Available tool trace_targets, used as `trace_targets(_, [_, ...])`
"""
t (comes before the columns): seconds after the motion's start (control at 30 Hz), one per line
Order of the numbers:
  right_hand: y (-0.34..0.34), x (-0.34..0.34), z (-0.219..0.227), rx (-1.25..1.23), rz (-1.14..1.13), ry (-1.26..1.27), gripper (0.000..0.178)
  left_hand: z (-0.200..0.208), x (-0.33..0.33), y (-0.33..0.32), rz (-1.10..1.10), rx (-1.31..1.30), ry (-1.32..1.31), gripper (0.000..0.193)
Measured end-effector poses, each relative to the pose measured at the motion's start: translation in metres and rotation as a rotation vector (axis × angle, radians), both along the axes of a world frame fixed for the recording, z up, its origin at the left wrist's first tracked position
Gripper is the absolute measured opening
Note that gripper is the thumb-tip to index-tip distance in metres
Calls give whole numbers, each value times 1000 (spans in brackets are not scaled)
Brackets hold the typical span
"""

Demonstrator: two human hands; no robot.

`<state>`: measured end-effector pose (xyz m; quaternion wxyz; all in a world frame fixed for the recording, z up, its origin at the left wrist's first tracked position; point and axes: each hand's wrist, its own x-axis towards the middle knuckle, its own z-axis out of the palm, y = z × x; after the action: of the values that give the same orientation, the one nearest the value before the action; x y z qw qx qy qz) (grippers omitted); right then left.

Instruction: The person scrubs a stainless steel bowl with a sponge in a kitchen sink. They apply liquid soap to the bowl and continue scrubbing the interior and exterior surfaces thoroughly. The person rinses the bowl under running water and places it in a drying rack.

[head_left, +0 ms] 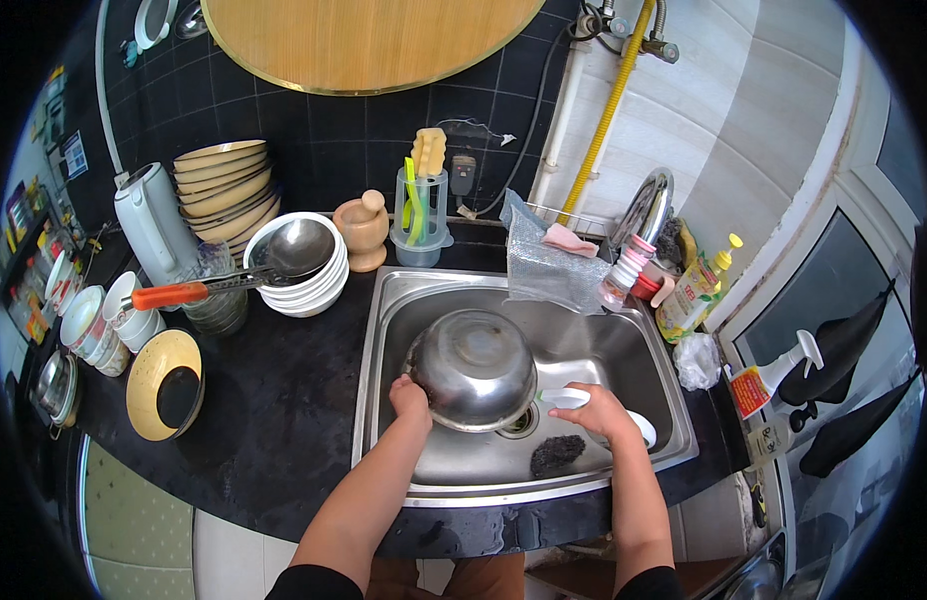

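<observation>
Back wall (pixel 324 120): black square tiles, thin grout lines.
Side wall (pixel 724 70): white and grey tiles, glossy, wavy relief.
Corner: 1 white pipe (pixel 564 130), 1 yellow hose (pixel 624 80) running up; black socket plug (pixel 464 172) on the black tiles.
Top: round wood board (pixel 374 40), gold rim, cut off by view edge.
Counter (pixel 274 380): black, glossy, wet along front edge.
Right: window (pixel 799 275), white frame, dark panes.
Lower left: panel (pixel 134 500), pale green, dotted.
Floor (pixel 234 550): pale, straight seams.
Light: bright, fairly even, glints on counter.
</observation>
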<state>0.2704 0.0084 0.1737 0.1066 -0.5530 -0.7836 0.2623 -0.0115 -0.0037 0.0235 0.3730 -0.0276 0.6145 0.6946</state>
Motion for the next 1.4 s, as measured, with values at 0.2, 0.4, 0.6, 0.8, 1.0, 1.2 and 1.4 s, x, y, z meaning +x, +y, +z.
trace_targets(0.2, [1,-3,5,-59,-10,-78,66,-3,-1,0,-23,35,20,23])
trace_targets(0.4, [4,-5,-2,17,-27,-60,62,11,-1,-4,-50,0,33,25])
trace_targets(0.6, [8,-6,-9,252,-86,81,53,11,-2,-4,-84,58,-34,27])
trace_targets(0.8, [18,-5,-15,308,-204,133,44,37,4,-13,-98,53,-33,28])
trace_targets(1.0, [16,-7,-11,315,-220,257,41,30,2,-10,-94,149,-142,21])
trace_targets(1.2, [17,-5,-13,323,-196,282,43,15,-6,-8,-131,271,-217,22])
trace_targets(1.4, [12,-6,-7,338,-234,203,50,32,-2,-13,-157,271,-243,23])
